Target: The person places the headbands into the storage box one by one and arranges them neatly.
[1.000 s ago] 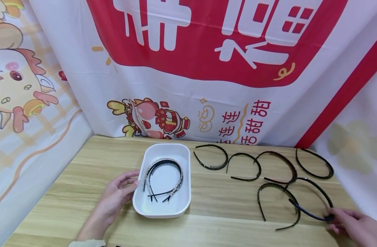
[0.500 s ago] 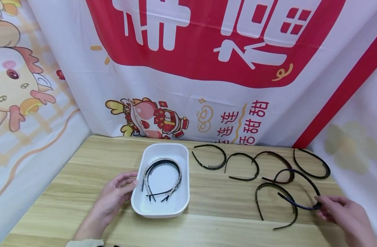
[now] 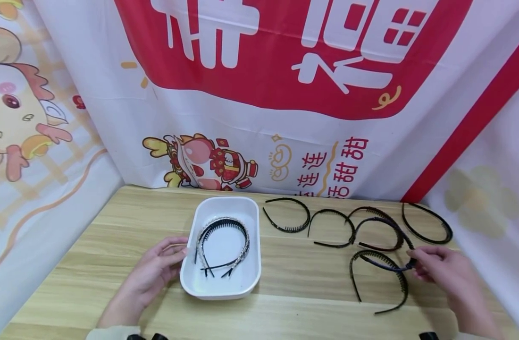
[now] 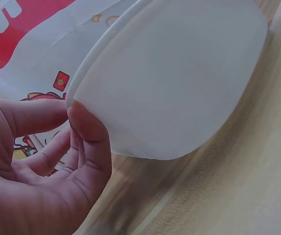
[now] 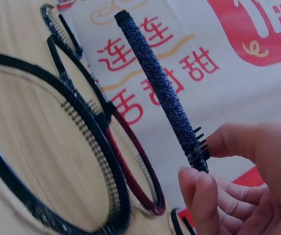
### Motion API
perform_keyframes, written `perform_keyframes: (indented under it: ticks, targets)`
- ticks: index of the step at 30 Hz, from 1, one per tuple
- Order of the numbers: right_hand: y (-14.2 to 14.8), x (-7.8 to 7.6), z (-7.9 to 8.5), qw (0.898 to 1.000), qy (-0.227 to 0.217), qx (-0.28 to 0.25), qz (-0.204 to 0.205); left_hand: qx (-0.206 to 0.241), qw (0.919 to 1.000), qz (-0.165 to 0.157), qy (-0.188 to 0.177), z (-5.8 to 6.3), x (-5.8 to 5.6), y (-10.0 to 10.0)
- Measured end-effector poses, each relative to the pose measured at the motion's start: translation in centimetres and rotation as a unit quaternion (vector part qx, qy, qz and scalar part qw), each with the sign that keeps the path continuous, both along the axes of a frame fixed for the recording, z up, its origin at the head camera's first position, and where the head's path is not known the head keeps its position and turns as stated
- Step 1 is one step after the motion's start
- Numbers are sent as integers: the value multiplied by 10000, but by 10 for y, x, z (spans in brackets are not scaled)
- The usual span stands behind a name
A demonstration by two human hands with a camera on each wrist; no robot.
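Observation:
My left hand (image 3: 151,271) pinches the left rim of a white plastic basin (image 3: 219,297) between thumb and fingers, seen closely in the left wrist view. Inside the basin lie a beaded headband (image 3: 247,245) and a black toothed headband (image 3: 222,226), overlapping. On the right, my right hand (image 3: 439,269) holds a dark blue glittery headband (image 5: 160,88) by its toothed curved part, thumb against fingers. That headband is raised off the table. From the head view it overlaps a reddish-brown headband (image 5: 122,159) and a black toothed headband (image 3: 405,285).
More dark headbands lie along the table's back right: one leftmost (image 3: 307,218), another beside it (image 3: 353,231), and one at the far right (image 3: 449,231). A printed white-and-red cloth (image 3: 259,101) hangs behind the wooden table (image 3: 302,274).
My right hand has lifted the dark blue headband from the right side and carried it left and farther back. My left hand keeps its grip on the basin.

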State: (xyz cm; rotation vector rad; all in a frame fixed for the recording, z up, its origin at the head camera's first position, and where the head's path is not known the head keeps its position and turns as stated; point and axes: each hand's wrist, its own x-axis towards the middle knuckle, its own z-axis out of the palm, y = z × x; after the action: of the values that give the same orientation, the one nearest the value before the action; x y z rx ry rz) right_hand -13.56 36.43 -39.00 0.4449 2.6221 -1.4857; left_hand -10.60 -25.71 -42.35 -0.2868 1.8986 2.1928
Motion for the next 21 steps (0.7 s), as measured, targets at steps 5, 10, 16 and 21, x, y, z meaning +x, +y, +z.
perform_keyframes:
  ticks: [5, 10, 16, 21]
  targets:
    - [-14, -5, 2, 10000, 7, -21, 25, 25, 9998, -186, -2, 1, -2, -4]
    - [-21, -6, 0, 10000, 37, -66, 47, -61, 10000, -52, 30, 0, -3, -3]
    - [-28, -7, -2, 9997, 29, -204, 141, -114, 9998, 146, 64, 1, -2, -1]
    - [-32, -9, -2, 9997, -35, -210, 158, -138, 9996, 173, 156, 0, -3, -1]
